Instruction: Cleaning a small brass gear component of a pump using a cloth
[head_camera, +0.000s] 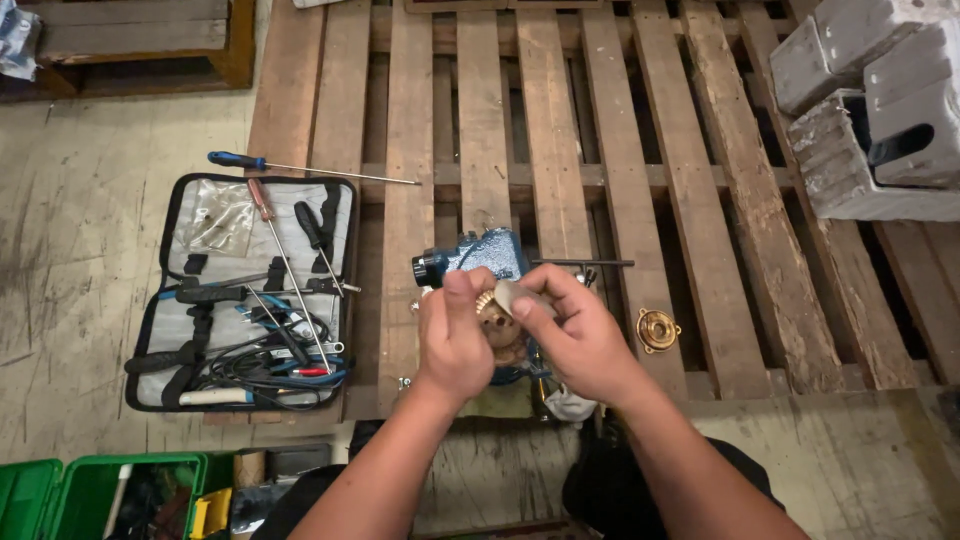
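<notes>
My left hand and my right hand meet over a wooden pallet. Between them sits a small brass-coloured gear part; the left fingers grip it. The right thumb and fingers pinch a pale, flat piece against the gear. Just behind the hands stands a blue metal housing, partly hidden by them. A round brass cover lies on a plank to the right of my right hand.
An open grey tool case with screwdrivers and pliers lies to the left. A blue-handled screwdriver rests above it. Grey cast blocks are stacked at top right. Green bins stand at bottom left. A thin dark rod lies beside the housing.
</notes>
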